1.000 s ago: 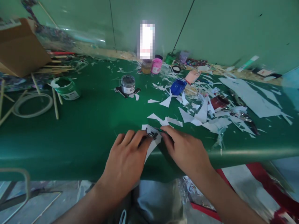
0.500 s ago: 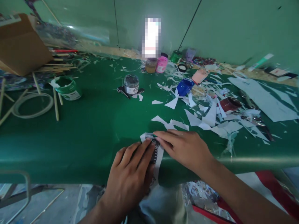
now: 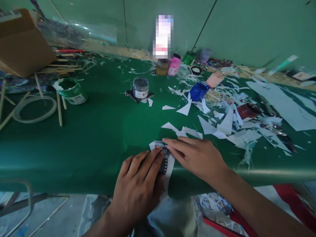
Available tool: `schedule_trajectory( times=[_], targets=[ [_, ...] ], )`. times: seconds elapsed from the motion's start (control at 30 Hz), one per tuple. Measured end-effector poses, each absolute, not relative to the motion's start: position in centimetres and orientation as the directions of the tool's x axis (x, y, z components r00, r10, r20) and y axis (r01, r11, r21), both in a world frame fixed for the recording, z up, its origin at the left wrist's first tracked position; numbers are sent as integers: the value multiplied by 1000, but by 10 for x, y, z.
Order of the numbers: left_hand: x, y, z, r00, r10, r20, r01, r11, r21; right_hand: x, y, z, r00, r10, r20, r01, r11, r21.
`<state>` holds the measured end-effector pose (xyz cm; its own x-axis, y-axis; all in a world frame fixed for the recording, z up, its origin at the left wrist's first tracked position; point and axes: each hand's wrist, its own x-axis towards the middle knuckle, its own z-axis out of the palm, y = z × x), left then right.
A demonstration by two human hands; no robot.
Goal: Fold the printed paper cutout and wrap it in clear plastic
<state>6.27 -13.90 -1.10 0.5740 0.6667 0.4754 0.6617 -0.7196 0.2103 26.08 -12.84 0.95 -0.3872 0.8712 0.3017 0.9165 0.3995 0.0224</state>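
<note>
At the near edge of the green surface (image 3: 98,128), your left hand (image 3: 139,177) lies palm down, fingers extended close together, over a white paper piece (image 3: 170,166) printed with a black pattern. You have your right hand (image 3: 197,156) beside it, finger and thumb pinching a slim dark item (image 3: 164,143) at the paper's far end; it is too small to tell what it is. Your left thumb is mostly hidden, so you cannot tell whether it grips the paper's underside.

Just beyond your right hand lie white paper scraps (image 3: 192,132). Farther ahead, a clear jar (image 3: 140,88) stands on a black-and-white cutout (image 3: 129,93). To your right, a tilted blue jar (image 3: 198,92) and a dark red jar (image 3: 248,111) on its side sit among more scraps. Over on your left, a green jar (image 3: 74,93) stands near a pale ring (image 3: 34,121) and thin sticks (image 3: 59,110), with a cardboard box (image 3: 24,46) behind them.
</note>
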Motion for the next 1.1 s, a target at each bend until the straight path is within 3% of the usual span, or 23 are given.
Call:
schedule_trajectory(
  times=[0.17,0.43,1.1],
  targets=[
    [62,-139,-13,574,671,470,666,-716,209,260,-127,10,-405,868,288,911,411,42],
    [63,-139,-8,583,671,458,681,-711,175,261,-129,16,-512,831,217,857,475,201],
    [64,-139,-5,612,654,445,684,-720,117,268,-135,21,-489,857,162,869,461,182]
  ],
)
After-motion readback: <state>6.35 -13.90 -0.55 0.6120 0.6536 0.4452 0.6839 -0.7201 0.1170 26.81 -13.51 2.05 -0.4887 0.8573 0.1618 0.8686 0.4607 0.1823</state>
